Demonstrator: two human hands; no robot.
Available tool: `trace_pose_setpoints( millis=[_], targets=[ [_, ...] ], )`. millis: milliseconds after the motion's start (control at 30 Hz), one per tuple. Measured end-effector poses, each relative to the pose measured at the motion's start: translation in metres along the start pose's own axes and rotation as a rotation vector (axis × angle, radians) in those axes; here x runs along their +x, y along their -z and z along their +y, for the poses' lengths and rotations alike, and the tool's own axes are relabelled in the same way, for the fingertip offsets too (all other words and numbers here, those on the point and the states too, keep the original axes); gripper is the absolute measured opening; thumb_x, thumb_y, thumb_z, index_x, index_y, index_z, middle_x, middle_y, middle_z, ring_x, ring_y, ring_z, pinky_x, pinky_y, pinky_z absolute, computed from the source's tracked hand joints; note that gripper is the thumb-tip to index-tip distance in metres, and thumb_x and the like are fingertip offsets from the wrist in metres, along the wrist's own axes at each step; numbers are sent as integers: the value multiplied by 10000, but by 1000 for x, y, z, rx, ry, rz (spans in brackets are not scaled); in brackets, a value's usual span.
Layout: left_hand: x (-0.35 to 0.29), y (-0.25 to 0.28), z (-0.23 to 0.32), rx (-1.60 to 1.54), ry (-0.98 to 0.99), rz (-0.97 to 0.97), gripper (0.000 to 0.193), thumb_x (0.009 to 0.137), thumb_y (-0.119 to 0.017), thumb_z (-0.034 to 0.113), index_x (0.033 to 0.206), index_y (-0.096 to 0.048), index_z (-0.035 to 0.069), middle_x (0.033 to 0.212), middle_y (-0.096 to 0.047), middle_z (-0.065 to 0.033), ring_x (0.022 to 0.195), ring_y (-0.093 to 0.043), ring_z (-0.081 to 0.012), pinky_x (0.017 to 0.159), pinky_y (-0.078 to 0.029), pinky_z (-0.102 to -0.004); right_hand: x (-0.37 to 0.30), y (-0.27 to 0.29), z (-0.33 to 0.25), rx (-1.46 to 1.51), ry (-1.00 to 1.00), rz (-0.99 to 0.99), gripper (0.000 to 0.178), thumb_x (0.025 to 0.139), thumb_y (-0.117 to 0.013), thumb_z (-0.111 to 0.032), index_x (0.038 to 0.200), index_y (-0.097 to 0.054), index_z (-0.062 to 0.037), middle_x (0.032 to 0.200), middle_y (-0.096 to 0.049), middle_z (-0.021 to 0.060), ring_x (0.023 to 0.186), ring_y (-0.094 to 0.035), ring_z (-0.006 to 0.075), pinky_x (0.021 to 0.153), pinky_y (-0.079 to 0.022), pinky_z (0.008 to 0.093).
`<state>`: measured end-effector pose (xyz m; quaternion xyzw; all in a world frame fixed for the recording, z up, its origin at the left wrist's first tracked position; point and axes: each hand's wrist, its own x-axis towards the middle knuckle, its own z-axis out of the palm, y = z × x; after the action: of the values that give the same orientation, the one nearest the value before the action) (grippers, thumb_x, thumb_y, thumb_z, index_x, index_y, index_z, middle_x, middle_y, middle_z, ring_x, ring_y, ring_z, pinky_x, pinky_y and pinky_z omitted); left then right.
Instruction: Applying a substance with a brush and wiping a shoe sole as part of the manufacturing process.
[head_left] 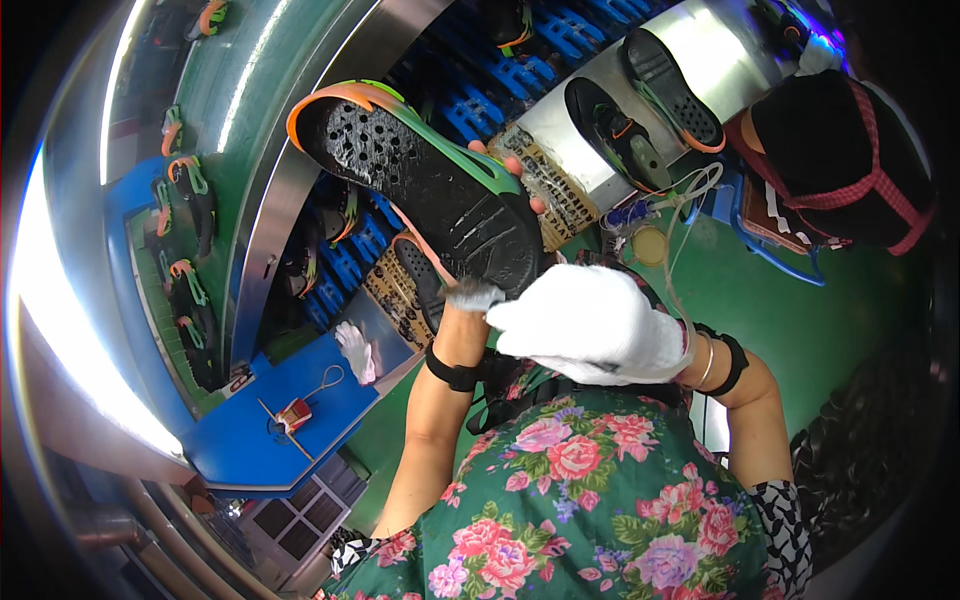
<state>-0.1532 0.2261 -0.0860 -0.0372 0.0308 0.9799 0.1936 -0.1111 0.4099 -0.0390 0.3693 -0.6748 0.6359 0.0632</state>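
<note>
My left hand is closed round the edge of a large black shoe sole with orange and green sides. Its palm is hidden behind the sole; only fingertips show at the far edge. Round holes dot one end of the sole, and its face looks wet and glossy. In a white glove, my right hand grips a small brush, whose handle the fingers hide. The grey bristles touch or nearly touch the sole's near end. Below it, another sole lies partly hidden behind my left forearm.
Two soles rest on a metal bench ahead, beside blue racks. A yellowish jar stands near a pale cord. Another person is at right. A conveyor carries soles at left; a blue table holds a glove.
</note>
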Motion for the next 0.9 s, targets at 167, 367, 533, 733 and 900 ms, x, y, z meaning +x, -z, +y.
trace_pose_setpoints(
  millis=[167,367,533,733,900],
  targets=[
    [-4,-5,-2,95,-70,191,1064,842,-477,861,1523,-382,49,1419,-501,-264,1179,-588,-489,887,-593,-549,6,17,7,14,-56,70,287,787,-806,-62,1070,-761,-85,1015,-747,79,854,-709,259,721,-571,358],
    [-8,9,13,77,167,-31,1133,806,-564,845,1570,-298,53,1508,-452,-233,1265,-542,-501,969,-558,-586,-1,11,3,58,-22,-48,238,822,-785,-97,1059,-762,-85,1009,-742,70,856,-705,252,721,-571,361],
    [-9,6,7,75,99,78,1247,732,-601,888,1551,-282,3,1330,-510,-383,1191,-588,-483,963,-565,-535,1,17,9,-60,-57,-25,239,791,-797,-34,1025,-779,-85,1092,-762,105,884,-722,266,769,-574,352],
    [-13,2,10,-23,216,-29,1256,710,-592,910,1513,-309,-13,1243,-554,-337,1163,-586,-437,968,-532,-522,-3,17,6,348,-232,-144,229,809,-804,-94,1036,-784,-102,1023,-761,67,859,-706,237,730,-569,353],
    [-14,8,24,17,299,52,1149,812,-573,817,1567,-268,5,1403,-505,-296,1248,-542,-510,973,-512,-643,5,17,10,-131,-15,-62,265,798,-796,-87,1059,-763,-50,1032,-756,88,857,-707,239,709,-573,348]
  ],
)
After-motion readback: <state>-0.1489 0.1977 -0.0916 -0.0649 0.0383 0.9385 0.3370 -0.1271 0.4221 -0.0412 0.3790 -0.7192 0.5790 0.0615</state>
